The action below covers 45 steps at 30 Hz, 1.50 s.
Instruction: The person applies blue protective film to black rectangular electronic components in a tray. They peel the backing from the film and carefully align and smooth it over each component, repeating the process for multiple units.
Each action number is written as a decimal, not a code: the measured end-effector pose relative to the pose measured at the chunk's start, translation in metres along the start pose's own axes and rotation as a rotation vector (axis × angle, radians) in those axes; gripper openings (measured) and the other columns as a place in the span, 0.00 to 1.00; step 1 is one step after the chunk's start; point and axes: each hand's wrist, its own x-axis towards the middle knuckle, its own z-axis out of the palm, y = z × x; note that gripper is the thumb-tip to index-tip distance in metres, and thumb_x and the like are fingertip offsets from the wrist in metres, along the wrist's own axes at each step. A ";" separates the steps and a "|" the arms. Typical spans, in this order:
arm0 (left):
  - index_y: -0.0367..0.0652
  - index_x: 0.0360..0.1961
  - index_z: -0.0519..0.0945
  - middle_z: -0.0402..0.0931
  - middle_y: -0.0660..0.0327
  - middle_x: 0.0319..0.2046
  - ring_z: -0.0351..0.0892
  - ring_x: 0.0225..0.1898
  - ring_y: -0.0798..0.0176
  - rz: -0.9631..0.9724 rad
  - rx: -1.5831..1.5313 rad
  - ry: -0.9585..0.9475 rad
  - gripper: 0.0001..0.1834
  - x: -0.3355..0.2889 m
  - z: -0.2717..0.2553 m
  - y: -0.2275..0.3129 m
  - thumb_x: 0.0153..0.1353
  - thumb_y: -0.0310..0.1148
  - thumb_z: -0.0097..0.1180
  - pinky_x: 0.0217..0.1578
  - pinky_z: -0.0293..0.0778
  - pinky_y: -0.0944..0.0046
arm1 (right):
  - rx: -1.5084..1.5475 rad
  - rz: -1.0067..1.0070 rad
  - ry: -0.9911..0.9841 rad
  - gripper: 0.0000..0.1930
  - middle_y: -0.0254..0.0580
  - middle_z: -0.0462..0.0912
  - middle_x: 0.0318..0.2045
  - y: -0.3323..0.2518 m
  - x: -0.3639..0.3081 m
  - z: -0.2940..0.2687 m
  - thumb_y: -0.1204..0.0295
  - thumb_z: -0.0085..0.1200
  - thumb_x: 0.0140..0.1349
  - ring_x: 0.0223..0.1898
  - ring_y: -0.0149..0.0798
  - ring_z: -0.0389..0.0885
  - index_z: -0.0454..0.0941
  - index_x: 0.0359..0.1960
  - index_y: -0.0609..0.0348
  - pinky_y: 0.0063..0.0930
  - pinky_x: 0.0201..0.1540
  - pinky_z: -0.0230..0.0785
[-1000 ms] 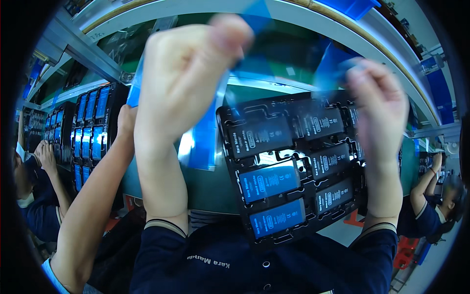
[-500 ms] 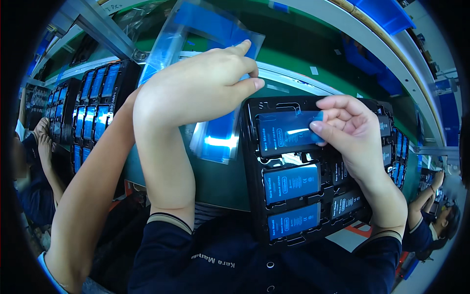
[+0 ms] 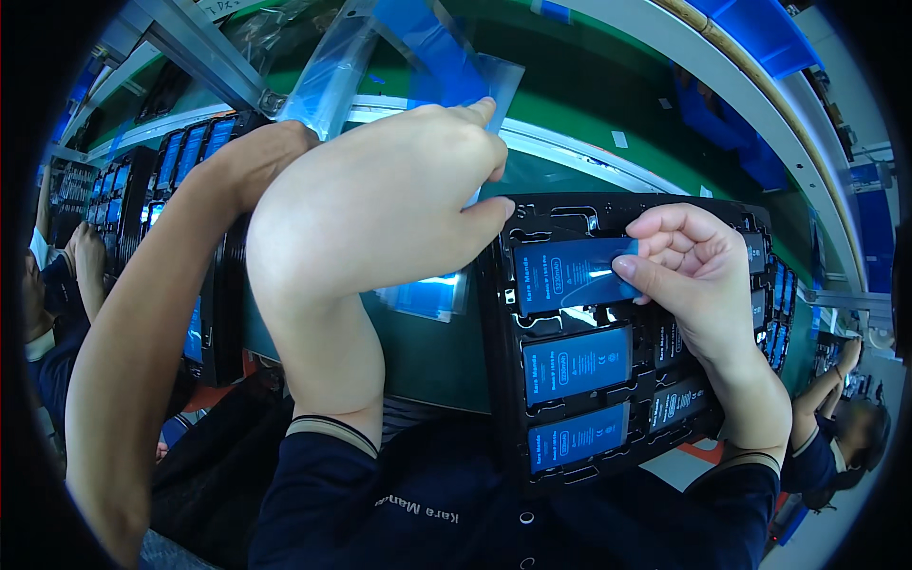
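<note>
head view, looking down: my right hand (image 3: 698,285) pinches a blue film tab (image 3: 608,275) at the right edge of the top blue cell (image 3: 570,275) in the black tray (image 3: 503,380), thumb and forefinger closed on it, the other fingers curled. my left hand (image 3: 380,218) is raised above the green bench (image 3: 427,351), its grip closed on a clear blue-tinted film sheet (image 3: 418,57) that stands up past my fingertips. two more blue cells (image 3: 578,365) sit in the pockets below the top one (each flat in its own pocket). i judge the step in hand to be peeling or laying film on the top cell; whether the tab is lifting off or going down i cannot tell. the next move, as i see it, calls for a steady pull or press along the cell's length, keeping the tray from shifting. another person's arm (image 3: 133,380) reaches across on my left toward a second black tray (image 3: 214,152) of cells.
</note>
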 end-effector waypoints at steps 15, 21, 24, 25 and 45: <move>0.38 0.34 0.78 0.73 0.45 0.51 0.77 0.46 0.50 0.109 0.015 -0.022 0.09 0.000 0.001 -0.001 0.53 0.30 0.59 0.40 0.72 0.55 | -0.014 0.020 0.009 0.12 0.35 0.81 0.28 -0.002 -0.001 0.001 0.83 0.62 0.52 0.26 0.19 0.78 0.76 0.39 0.66 0.10 0.28 0.71; 0.39 0.35 0.78 0.71 0.46 0.53 0.75 0.49 0.49 0.085 0.031 -0.032 0.11 -0.001 0.000 0.002 0.52 0.32 0.59 0.44 0.72 0.56 | -0.012 0.022 0.014 0.12 0.35 0.81 0.28 -0.002 -0.001 0.001 0.83 0.62 0.51 0.26 0.19 0.78 0.76 0.38 0.66 0.10 0.28 0.70; 0.40 0.37 0.78 0.70 0.47 0.55 0.74 0.51 0.49 0.045 0.058 -0.060 0.12 -0.003 -0.003 0.006 0.52 0.33 0.60 0.46 0.72 0.56 | -0.004 0.031 0.002 0.12 0.35 0.81 0.28 -0.002 0.000 0.002 0.83 0.62 0.51 0.27 0.19 0.78 0.76 0.38 0.66 0.09 0.29 0.70; 0.40 0.37 0.78 0.70 0.47 0.55 0.73 0.52 0.49 0.054 0.058 -0.045 0.13 -0.003 -0.002 0.006 0.51 0.34 0.61 0.47 0.72 0.56 | -0.008 0.019 0.003 0.12 0.35 0.81 0.28 -0.002 -0.001 0.002 0.83 0.62 0.52 0.27 0.19 0.78 0.76 0.38 0.66 0.09 0.29 0.70; 0.36 0.40 0.78 0.77 0.51 0.41 0.78 0.41 0.54 0.327 -0.163 0.453 0.18 0.017 -0.001 0.020 0.45 0.25 0.65 0.40 0.73 0.64 | -0.710 -0.597 0.128 0.30 0.42 0.67 0.51 -0.009 -0.001 -0.004 0.86 0.61 0.46 0.37 0.24 0.70 0.68 0.55 0.62 0.12 0.31 0.64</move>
